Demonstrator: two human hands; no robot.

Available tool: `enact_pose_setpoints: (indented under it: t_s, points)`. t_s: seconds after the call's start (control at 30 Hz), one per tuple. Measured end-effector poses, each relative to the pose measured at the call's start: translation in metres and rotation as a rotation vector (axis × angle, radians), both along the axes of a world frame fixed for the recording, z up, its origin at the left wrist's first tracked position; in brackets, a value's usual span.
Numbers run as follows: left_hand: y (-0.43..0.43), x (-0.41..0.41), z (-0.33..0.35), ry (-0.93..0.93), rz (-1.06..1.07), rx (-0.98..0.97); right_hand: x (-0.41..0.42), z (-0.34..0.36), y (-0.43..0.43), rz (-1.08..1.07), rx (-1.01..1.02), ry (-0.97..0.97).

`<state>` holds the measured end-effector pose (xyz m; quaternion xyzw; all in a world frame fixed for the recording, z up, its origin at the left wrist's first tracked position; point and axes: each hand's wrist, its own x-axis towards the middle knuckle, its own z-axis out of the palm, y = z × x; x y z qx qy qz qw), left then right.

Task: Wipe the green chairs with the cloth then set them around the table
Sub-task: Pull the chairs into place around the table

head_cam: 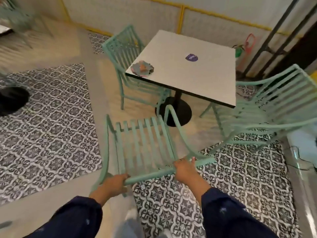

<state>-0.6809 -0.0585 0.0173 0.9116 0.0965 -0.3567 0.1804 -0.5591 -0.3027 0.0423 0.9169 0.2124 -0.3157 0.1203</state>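
With left hand (pixel 114 182) and right hand (pixel 184 167) both curled round the top rail (pixel 151 175) of the mint-green slatted metal chair (pixel 145 143), just short of the white square tabletop (pixel 197 79) bearing the crumpled pinkish-grey cloth (pixel 142 67), push straight in, level, clear of the black round pedestal base (pixel 181 112).

Mint-green chairs (pixel 144 143), white table (pixel 197 79)

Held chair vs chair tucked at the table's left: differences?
The held chair is gripped at its top rail by the left hand and right hand; the left chair is untouched. The held chair stands at the table's near side, back toward the camera; the left chair has its seat under the table. Both are green slatted armchairs.
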Motion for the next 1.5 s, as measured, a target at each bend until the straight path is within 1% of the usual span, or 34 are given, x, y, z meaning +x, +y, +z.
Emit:
enact_pose_setpoints:
  t_s: [0.1,0.2,0.3,0.43,0.67,0.73,0.8,0.87,0.93,1.13,1.23,1.4,1.5]
  points:
    - [-0.01,-0.012,-0.005,-0.113,0.036,0.09,0.008,-0.013,-0.009,0.042,0.05,-0.032]
    - [-0.013,-0.011,-0.004,-0.157,0.015,0.151,0.015,-0.021,-0.013,0.087,0.071,-0.067]
    - [-0.012,-0.007,-0.005,-0.096,0.006,0.209,0.017,-0.023,-0.013,0.13,0.042,-0.072]
    - [-0.017,-0.002,-0.006,-0.019,0.012,0.337,0.007,-0.019,-0.02,0.131,0.054,-0.063]
    - [-0.009,0.019,-0.011,-0.055,-0.031,0.337,-0.012,-0.021,-0.034,-0.023,0.1,-0.037]
    - [-0.003,0.036,-0.014,-0.081,-0.075,0.349,-0.014,-0.02,-0.034,-0.117,0.141,-0.029]
    - [0.002,0.052,-0.013,-0.091,-0.129,0.364,-0.015,-0.021,-0.033,-0.165,0.16,-0.041]
    - [0.007,0.071,-0.011,-0.095,-0.164,0.364,-0.012,-0.022,-0.029,-0.172,0.122,-0.053]
    - [0.014,0.092,-0.011,-0.096,-0.178,0.366,-0.005,-0.022,-0.023,-0.19,0.092,-0.026]
    - [0.026,0.145,-0.009,-0.109,-0.196,0.351,0.032,-0.027,-0.012,-0.217,0.082,0.012]
    - [0.026,0.168,-0.005,-0.097,-0.199,0.349,0.054,-0.029,-0.006,-0.221,0.054,0.037]
    - [0.026,0.201,-0.004,-0.065,-0.205,0.363,0.078,-0.035,-0.002,-0.267,0.013,0.006]
    - [0.026,0.214,-0.003,-0.049,-0.206,0.365,0.092,-0.035,0.003,-0.288,-0.008,0.058]
